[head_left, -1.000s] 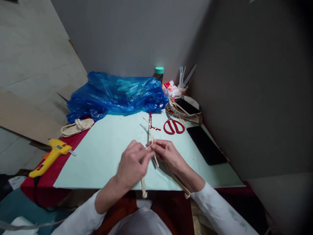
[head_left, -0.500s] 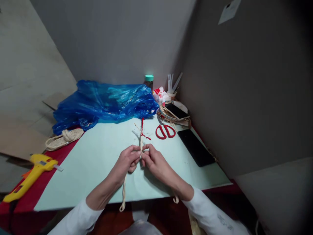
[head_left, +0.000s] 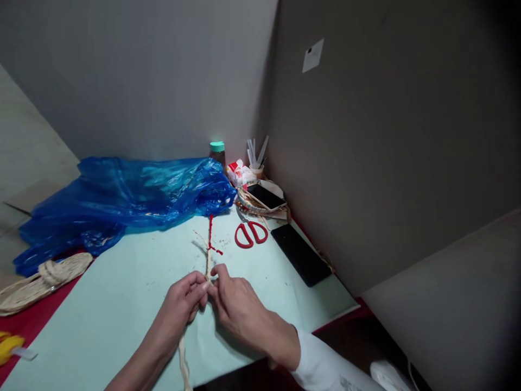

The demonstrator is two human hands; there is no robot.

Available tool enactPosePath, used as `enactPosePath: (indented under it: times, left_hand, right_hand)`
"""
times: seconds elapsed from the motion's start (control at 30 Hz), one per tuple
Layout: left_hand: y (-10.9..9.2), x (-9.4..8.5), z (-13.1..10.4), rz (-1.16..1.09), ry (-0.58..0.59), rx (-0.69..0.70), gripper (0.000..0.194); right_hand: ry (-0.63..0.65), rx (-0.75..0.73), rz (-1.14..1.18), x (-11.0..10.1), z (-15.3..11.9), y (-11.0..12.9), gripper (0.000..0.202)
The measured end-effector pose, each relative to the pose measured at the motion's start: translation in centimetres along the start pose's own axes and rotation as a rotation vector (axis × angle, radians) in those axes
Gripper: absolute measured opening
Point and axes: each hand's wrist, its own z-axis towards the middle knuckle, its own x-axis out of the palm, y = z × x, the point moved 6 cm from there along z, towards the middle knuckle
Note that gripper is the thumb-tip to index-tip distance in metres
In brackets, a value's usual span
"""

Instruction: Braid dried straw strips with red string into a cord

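Note:
A thin cream braid (head_left: 209, 263) runs up from between my fingertips over the pale green sheet. At its far end it is tied with a red cord (head_left: 210, 231), whose one end stretches toward the blue bag. My left hand (head_left: 179, 301) is closed, thumb and forefinger pinching the braid's lower end. My right hand (head_left: 242, 307) meets it from the right, its fingertips closed on the cream strands there. A loose cream strand (head_left: 183, 358) hangs below my left hand. Some strands are hidden behind my fingers.
Red-handled scissors (head_left: 249, 224) and a black phone (head_left: 301, 255) lie to the right. A blue plastic bag (head_left: 134, 193) spreads across the back. At left are a woven sandal (head_left: 52, 277) and a yellow glue gun (head_left: 8, 347), partly cut off. A teal-lidded jar (head_left: 217, 152) stands behind.
My view has turned right, so the things on the table appear further left and lower. Both hands stay together at the braid's lower end; my right hand is turned more with its back upward.

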Motion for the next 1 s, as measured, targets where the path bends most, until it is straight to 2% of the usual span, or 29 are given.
enactPosePath:
  times: [0.13,0.23,0.27,0.33,0.37,0.43,0.53,0.67,0.83,1.0]
  left_hand:
    - [0.0,0.1,0.1,-0.046,0.012,-0.012,0.036]
    - [-0.1,0.2,0.1,-0.066,0.011,-0.011,0.036]
    - [-0.2,0.2,0.1,-0.071,0.011,-0.015,0.036]
    - [-0.3,0.2,0.0,-0.082,0.01,-0.017,0.035]
    - [-0.4,0.2,0.0,-0.091,0.012,-0.018,0.035]
    - [-0.3,0.2,0.0,-0.109,0.026,-0.022,0.037]
    - [0.0,0.1,0.1,-0.105,0.046,-0.034,0.041]
    - [0.2,0.2,0.2,-0.091,0.04,-0.031,0.041]
    - [-0.2,0.5,-0.1,-0.196,0.031,-0.051,0.041]
    - [-0.4,0.7,-0.1,-0.297,0.068,-0.076,0.04]
  right_hand:
    - [0.028,-0.03,0.009,-1.2,-0.1,0.0,0.023]
    - [0.053,-0.019,-0.095,-4.1,0.3,-1.4,0.024]
    - [0.024,0.015,-0.167,-5.7,0.6,-2.4,0.024]
    - [-0.148,0.166,-0.397,-9.7,1.2,-5.3,0.021]
    - [-0.215,0.249,-0.515,-11.5,1.5,-6.9,0.027]
    - [-0.199,0.444,-0.687,-13.7,2.2,-10.3,0.034]
    - [-0.114,0.553,-0.74,-14.5,3.6,-14.0,0.035]
    - [-0.113,0.568,-0.733,-14.0,4.7,-16.1,0.035]
    - [-0.178,0.55,-0.719,-14.2,4.7,-16.5,0.035]
    - [-0.322,0.532,-0.689,-15.9,4.2,-15.2,0.03]
